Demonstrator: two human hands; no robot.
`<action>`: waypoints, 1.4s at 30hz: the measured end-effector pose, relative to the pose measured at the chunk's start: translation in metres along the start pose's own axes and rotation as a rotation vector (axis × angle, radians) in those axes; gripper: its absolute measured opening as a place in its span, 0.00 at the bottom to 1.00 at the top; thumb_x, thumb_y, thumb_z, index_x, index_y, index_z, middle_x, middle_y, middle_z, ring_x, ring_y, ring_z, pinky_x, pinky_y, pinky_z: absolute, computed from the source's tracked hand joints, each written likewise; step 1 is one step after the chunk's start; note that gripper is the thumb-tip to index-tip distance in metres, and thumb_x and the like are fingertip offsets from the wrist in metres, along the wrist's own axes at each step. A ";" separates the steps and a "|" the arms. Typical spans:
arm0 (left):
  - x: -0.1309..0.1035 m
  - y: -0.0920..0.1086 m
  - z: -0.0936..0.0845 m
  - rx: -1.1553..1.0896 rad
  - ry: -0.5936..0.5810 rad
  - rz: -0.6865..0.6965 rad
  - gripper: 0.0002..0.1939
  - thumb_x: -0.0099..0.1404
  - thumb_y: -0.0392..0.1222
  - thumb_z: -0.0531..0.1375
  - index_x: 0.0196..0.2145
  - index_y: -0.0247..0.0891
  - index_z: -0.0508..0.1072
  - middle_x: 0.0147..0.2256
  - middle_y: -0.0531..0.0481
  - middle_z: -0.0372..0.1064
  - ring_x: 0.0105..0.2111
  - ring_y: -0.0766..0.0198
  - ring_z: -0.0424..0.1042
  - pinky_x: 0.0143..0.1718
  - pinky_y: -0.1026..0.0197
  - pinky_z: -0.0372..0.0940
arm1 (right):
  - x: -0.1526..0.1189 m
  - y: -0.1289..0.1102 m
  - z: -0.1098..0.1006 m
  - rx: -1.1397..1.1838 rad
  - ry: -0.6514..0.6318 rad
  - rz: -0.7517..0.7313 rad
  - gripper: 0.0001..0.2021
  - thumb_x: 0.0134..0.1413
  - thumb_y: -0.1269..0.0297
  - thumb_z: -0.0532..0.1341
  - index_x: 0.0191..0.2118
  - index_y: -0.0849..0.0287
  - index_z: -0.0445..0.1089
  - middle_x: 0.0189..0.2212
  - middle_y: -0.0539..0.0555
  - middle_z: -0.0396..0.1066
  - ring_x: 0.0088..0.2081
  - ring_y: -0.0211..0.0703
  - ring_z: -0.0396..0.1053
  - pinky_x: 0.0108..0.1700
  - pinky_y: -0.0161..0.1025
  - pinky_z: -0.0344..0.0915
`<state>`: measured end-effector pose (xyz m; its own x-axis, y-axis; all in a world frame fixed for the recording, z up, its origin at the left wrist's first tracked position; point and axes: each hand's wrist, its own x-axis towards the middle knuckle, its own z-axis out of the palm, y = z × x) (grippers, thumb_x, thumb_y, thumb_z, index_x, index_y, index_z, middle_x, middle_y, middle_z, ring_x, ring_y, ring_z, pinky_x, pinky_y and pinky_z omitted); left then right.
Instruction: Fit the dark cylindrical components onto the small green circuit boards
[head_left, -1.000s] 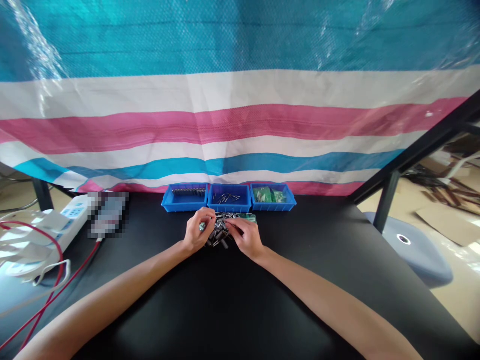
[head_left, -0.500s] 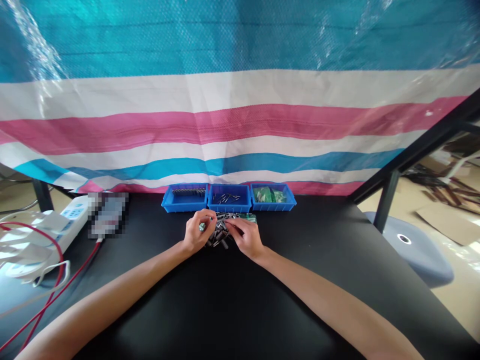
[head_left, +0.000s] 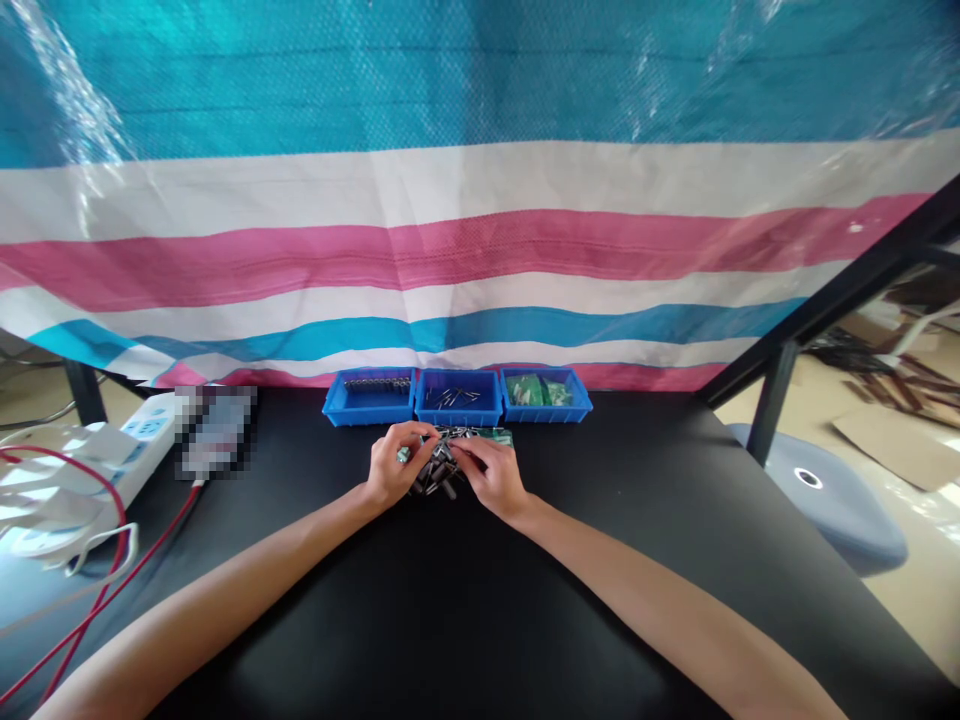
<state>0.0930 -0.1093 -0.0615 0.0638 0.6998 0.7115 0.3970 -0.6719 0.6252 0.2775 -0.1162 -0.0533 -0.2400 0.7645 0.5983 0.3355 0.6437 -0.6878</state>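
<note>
A pile of small metal and dark parts (head_left: 442, 478) lies on the black table between my hands. My left hand (head_left: 394, 465) is at the pile's left side, fingers curled, thumb and fingertips pinched; a small green-white piece (head_left: 404, 454) shows within its curl. At the right of the pile, my right hand (head_left: 493, 475) has its thumb and fingers pressed together. Whatever sits between the fingertips is too small to name. Behind the pile, a green packet (head_left: 496, 437) is partly visible.
Three blue bins stand side by side behind the pile: left (head_left: 369, 411) with dark parts, middle (head_left: 459, 414) with thin metal pins, right (head_left: 547, 411) with green packets. A power strip (head_left: 154, 420) and red cable (head_left: 161, 540) lie left. A grey stool (head_left: 840, 510) stands right.
The fingertips of my left hand have moved slightly right, toward my right hand. My right hand has hardly moved.
</note>
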 end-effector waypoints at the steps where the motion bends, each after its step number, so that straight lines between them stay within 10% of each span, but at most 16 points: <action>1: 0.000 0.000 0.000 0.006 0.001 0.001 0.08 0.62 0.37 0.62 0.39 0.38 0.68 0.34 0.48 0.76 0.25 0.68 0.73 0.28 0.64 0.69 | 0.000 0.000 0.000 -0.002 0.001 0.000 0.08 0.61 0.66 0.59 0.40 0.57 0.76 0.34 0.54 0.78 0.35 0.44 0.77 0.39 0.37 0.72; 42: -0.001 0.001 -0.002 0.057 -0.039 -0.024 0.09 0.61 0.39 0.64 0.40 0.37 0.72 0.37 0.48 0.75 0.23 0.71 0.73 0.25 0.68 0.68 | -0.002 0.011 0.004 -0.045 -0.055 0.044 0.08 0.62 0.66 0.57 0.35 0.58 0.74 0.27 0.53 0.75 0.28 0.42 0.73 0.32 0.33 0.66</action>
<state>0.0911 -0.1111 -0.0613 0.0884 0.7253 0.6827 0.4500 -0.6405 0.6222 0.2779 -0.1106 -0.0638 -0.2739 0.7934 0.5436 0.3871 0.6084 -0.6928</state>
